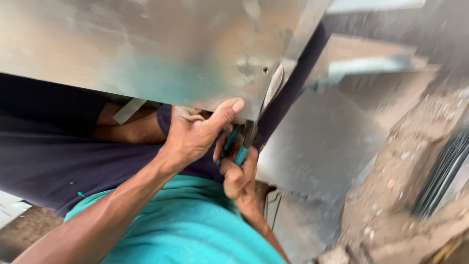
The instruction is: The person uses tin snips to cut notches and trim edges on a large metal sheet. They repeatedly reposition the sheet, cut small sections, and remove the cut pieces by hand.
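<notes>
- Two hands at near edge of large metal sheet (146, 44), centre of view.
- Left hand (195, 132): gripping sheet's lower edge, thumb pressed flat on top face, fingers curled under.
- Right hand (238, 173): closed around teal-handled snips (240, 144), handles squeezed together in fist.
- Snips: just right of left thumb, blades at sheet edge, mostly hidden by hand and metal.
- Thin cut strip (274, 85) curling up off sheet right above snips.
- Sheet: spans far left to centre, tilted, resting over lap in dark shorts (53, 161).
- Small hole (265, 70) in sheet near cut line.
- More metal sheets (322, 142) on ground, right.
- Rough concrete ledge (410, 161) far right, blurred.
- Teal shirt (190, 230) at near bottom.
</notes>
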